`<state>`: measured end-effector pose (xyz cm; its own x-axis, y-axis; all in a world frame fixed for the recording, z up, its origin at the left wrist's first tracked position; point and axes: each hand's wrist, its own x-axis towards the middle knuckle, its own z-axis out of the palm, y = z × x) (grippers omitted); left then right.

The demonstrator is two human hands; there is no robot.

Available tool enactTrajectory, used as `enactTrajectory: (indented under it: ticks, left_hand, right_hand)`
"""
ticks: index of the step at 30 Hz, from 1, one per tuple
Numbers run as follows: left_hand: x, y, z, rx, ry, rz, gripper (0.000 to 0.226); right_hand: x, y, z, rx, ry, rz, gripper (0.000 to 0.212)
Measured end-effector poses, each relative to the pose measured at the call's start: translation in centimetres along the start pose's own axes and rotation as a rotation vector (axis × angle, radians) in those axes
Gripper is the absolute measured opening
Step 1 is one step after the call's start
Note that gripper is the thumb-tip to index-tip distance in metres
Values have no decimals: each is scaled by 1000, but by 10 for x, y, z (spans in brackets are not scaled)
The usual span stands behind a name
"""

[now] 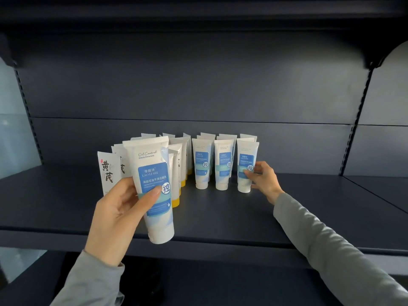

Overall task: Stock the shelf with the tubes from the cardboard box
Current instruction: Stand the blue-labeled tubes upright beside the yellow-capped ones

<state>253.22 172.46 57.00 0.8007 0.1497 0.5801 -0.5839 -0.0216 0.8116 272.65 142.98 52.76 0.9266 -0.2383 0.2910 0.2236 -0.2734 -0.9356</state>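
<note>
Gripping a tube up front, the left hand (119,208) has the held tube (154,186) upright, cap down, w/ the thumb across the blue label & the fingers wrapped behind it: a firm curl round the body. The tube hangs in the air over the front edge of the shelf (220,219), clear of the board, label to the camera, "Oil Control" readable near the top.

Over on the other side the right hand (263,181) is stretched in, grey sleeve (331,250) lying across the shelf front, & its thumb & fingertips pinch the front-right tube (245,166) low on its right side. That one stands upright on the shelf, cap down.

Blue-and-white tubes (223,164) stand in three cols. running front to back, several deep from what shows, w/ narrow gaps btwn the cols.; the front-right tube heads the rightmost col. Left of them, yellow-capped tubes (107,173) w/ black brush characters stand packed close in rows, partly hidden behind the held tube. Both groups sit mid-shelf, well fwd of the dark back panel (198,85). Overhead, an upper shelf board (198,12), also dark.
</note>
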Motion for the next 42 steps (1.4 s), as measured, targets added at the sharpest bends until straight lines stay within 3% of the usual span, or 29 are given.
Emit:
enactTrajectory:
  ticks: [5, 8, 11, 13, 18, 20, 25, 32, 39, 42]
  left_hand:
    - [3, 1, -5, -13, -6, 13, 27]
    - [5, 1, -6, -20, 0, 27, 26]
    - [10, 1, 0, -50, -14, 16, 27]
    - [13, 2, 8, -58, -39, 23, 27]
    - [16, -1, 37, -102, -101, -13, 26]
    - [15, -4, 45, -84, -125, -23, 26]
    - [10, -9, 54, -97, -165, -25, 28]
    - [2, -12, 58, -71, -128, 14, 28]
    - [-8, -7, 43, -65, -137, 25, 26]
    - [-13, -9, 28, 41, -145, 38, 36]
  right_hand:
    - [-15, -13, -8, 52, 114, 54, 35]
    - [-36, -29, -18, 125, 205, -41, 30]
    - [-73, -50, -18, 218, 92, -165, 10]
    - [-103, -63, -9, 230, 9, -247, 9]
    - [-176, -81, 30, 245, -316, -409, 30]
    - [-191, -82, 37, 227, -370, -453, 42]
    - [-202, -81, 40, 122, -190, -506, 56]
    - [-208, -78, 48, 26, -64, -515, 63]
    - [-205, -83, 60, 24, -143, -501, 60]
    - [-192, -84, 65, 70, -171, -445, 55]
